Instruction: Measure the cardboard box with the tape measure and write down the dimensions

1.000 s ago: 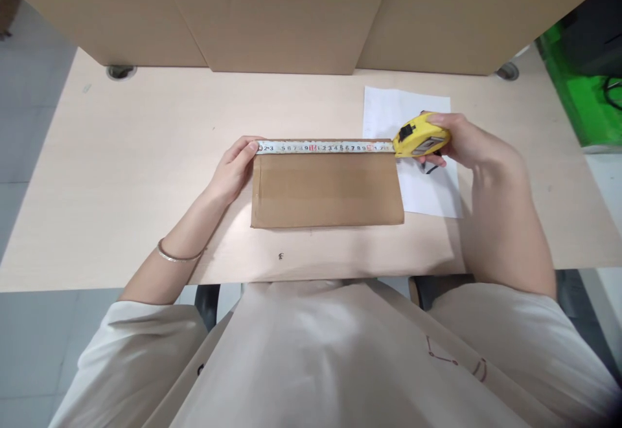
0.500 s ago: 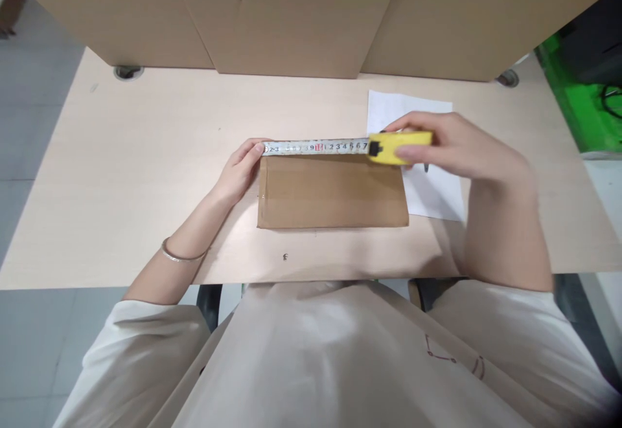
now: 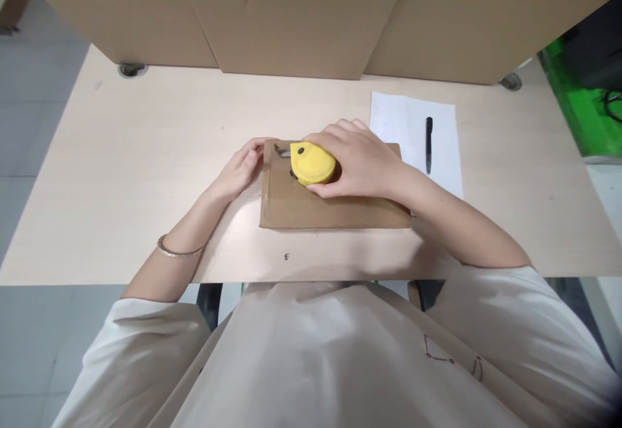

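A brown cardboard box (image 3: 340, 211) lies flat on the table. My left hand (image 3: 240, 169) is closed against its far left corner, the fingertips partly hidden behind it. My right hand (image 3: 362, 159) is wrapped round a yellow tape measure (image 3: 315, 164) over the left part of the box. Only a short piece of the metal blade (image 3: 283, 153) sticks out of the case, towards the left.
To the right of the box lies a white sheet of paper (image 3: 389, 111) with a black pen (image 3: 428, 144) on it. Large cardboard panels (image 3: 301, 20) stand along the back of the pale table (image 3: 170, 123). Cable holes (image 3: 133, 70) sit near the far edge.
My right hand has brought the tape measure leftward over the box, and the long blade has run back into the case. My left thumb has let go of the blade's end.
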A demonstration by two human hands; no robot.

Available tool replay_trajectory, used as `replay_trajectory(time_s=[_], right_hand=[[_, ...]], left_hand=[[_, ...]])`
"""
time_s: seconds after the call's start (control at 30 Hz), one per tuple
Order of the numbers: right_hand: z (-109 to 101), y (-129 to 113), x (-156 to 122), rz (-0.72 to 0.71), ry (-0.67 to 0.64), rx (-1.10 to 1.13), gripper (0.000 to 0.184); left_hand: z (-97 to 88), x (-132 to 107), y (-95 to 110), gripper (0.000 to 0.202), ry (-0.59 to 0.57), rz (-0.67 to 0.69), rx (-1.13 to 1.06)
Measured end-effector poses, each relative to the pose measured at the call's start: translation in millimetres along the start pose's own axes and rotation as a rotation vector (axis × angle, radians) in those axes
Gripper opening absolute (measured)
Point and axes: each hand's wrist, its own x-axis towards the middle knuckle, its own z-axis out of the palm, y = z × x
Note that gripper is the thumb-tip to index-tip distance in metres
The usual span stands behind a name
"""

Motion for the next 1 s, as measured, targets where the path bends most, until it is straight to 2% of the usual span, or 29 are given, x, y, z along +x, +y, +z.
replay_trajectory(time_s=[0.1, 0.17, 0.23, 0.3, 0.33, 0.37, 0.43, 0.5, 0.57, 0.63, 0.7, 0.77, 0.9, 1.0], right_hand=[[7, -2, -5, 0.018, 0.015, 0.015, 0.082], [3, -2, -11, 0.009, 0.045, 0.070, 0.086], [-9, 8, -24, 0.055, 0.139, 0.161, 0.073], [-25, 33, -45, 0.224, 0.296, 0.259, 0.042], [-33, 51, -59, 0.361, 0.375, 0.296, 0.029], [-39, 72, -73, 0.497, 0.430, 0.305, 0.033], [-43, 115, -100, 0.711, 0.413, 0.310, 0.053], [-36, 150, -120, 0.866, 0.331, 0.286, 0.064], [-24, 168, -130, 1.046, 0.184, 0.095, 0.066], [-14, 171, -131, 1.160, 0.052, -0.068, 0.065], [-9, 168, -131, 1.178, 0.011, -0.078, 0.062], [-10, 166, -133, 1.123, 0.047, 0.048, 0.057], [-11, 171, -136, 0.971, 0.284, 0.510, 0.047], [-1, 175, -133, 0.901, 0.459, 0.734, 0.052]], left_hand=[[-4.4, -1, 4, 0.100, -0.071, 0.000, 0.013], [-6.4, -2, 7, 0.097, -0.097, -0.005, 0.037], [-7.4, -4, 10, 0.093, -0.103, -0.021, 0.045], [-7.7, -6, 10, 0.091, -0.099, -0.040, 0.041], [-7.7, -6, 10, 0.091, -0.095, -0.047, 0.038], [-7.7, -6, 9, 0.091, -0.092, -0.052, 0.036], [-7.7, -7, 8, 0.090, -0.090, -0.054, 0.032], [-7.9, -7, 8, 0.089, -0.096, -0.050, 0.030], [-8.3, -7, 8, 0.087, -0.103, -0.044, 0.029], [-8.7, -7, 7, 0.084, -0.103, -0.038, 0.030], [-9.0, -8, 7, 0.083, -0.097, -0.033, 0.032], [-9.1, -9, 7, 0.084, -0.094, -0.036, 0.037], [-8.8, -10, 7, 0.083, -0.094, -0.043, 0.044], [-9.1, -11, 8, 0.081, -0.097, -0.037, 0.043]])
